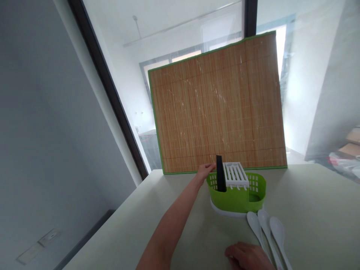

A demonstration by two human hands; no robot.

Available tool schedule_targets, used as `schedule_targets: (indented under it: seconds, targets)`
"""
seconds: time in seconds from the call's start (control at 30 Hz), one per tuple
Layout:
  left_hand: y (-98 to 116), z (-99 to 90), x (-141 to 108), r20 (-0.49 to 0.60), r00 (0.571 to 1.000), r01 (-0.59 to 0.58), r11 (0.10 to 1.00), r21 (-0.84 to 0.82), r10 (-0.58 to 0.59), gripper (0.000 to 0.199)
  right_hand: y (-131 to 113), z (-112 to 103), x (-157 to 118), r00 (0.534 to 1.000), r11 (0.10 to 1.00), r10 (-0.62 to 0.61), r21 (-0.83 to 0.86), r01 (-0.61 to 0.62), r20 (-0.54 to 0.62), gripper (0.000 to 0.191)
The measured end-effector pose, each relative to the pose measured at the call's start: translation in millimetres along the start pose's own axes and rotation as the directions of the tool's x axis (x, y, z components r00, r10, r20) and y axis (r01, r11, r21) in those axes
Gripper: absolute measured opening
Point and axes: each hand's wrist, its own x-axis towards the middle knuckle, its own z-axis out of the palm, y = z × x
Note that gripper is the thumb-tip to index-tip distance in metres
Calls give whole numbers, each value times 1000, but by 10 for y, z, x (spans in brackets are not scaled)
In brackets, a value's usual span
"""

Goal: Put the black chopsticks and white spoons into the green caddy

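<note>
A green basket (234, 200) with a white base stands on the pale table. A white slotted rack (236, 175) with small hooks sits over its middle. The black flat piece (221, 174) leans upright in the basket's left part. At the basket's back left rim is my left hand (206, 170), its fingers closed beside the black piece, the fingertips partly hidden. My right hand (247, 255), slightly blurred, is low in front of the basket with curled fingers; what they hold is too small to name. Just beyond it, three white spoons (267, 227) lie side by side, handles toward me.
Behind the basket a bamboo mat (219, 108) with green edging stands upright against the window. The pale table (317, 210) reaches out to both sides. A grey wall is on the left. Boxes and plastic-wrapped things (347, 161) show at the far right.
</note>
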Motion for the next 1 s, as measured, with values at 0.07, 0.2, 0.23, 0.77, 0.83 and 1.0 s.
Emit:
schedule_targets:
  seconds: [0.07,0.2,0.23,0.77,0.83,1.0]
  targets:
    - [-61,-92,-95,-91,995,-49,998,-31,46,35,52,-172,8,996,996,82,15,-83,23,21]
    - [-304,-299,-412,-287,955,-109,988,-111,73,46,327,-504,-33,908,909,417,-9,-417,-34,23]
    - [-390,-340,-511,-344,936,-122,983,-139,67,48,413,-566,-55,858,858,510,-25,-512,-65,24]
    - [-1122,-213,-1190,-267,958,-123,990,-66,101,36,641,-454,-126,752,699,644,-292,-652,-137,30]
    - [-1132,-206,-1191,-263,958,-128,991,-45,111,34,637,-462,-118,766,705,630,-319,-634,-131,28]
    - [-1126,-215,-1201,-258,959,-123,992,-20,114,33,608,-497,-88,797,735,592,-326,-595,-119,33]
